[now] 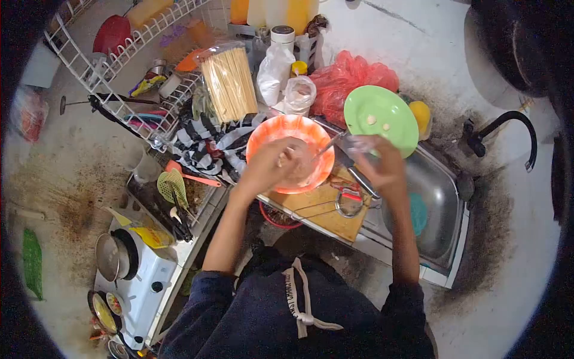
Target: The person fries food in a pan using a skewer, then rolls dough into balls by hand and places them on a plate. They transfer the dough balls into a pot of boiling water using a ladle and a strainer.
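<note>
At the lower edge of the view is the person's dark shirt (pixel 263 326), with 1 pale cord (pixel 305 299) knotted on its front. On the left side stands a white stove (pixel 146 293), and to the right is a metal sink (pixel 439 179) with a teal thing (pixel 417 213) in it. In front of the body, a wooden board (pixel 335 222) lies on the worktop (pixel 372 246); on it is a round metal tool (pixel 348 204) with a long thin handle.

A little farther is the orange bowl (pixel 290 121), which overlaps the board in this view. The left hand (pixel 278 161) is over the bowl, its fingers bent inward; I cannot tell whether they grip something. A metal utensil (pixel 327 146) slants across the bowl's right rim, between the 2 hands. The right hand (pixel 379 161) is blurred, to the right of the bowl and in front of the green plate (pixel 391 110); whether its fingers are closed on anything, I cannot tell. On this plate lie 2 small pale lumps (pixel 371 119).

Behind the plate and bowl are a red plastic bag (pixel 353 81), 2 white bags (pixel 275 75) and a clear pack of sticks (pixel 229 84). Farther to the left is a white wire rack (pixel 128 51).
</note>
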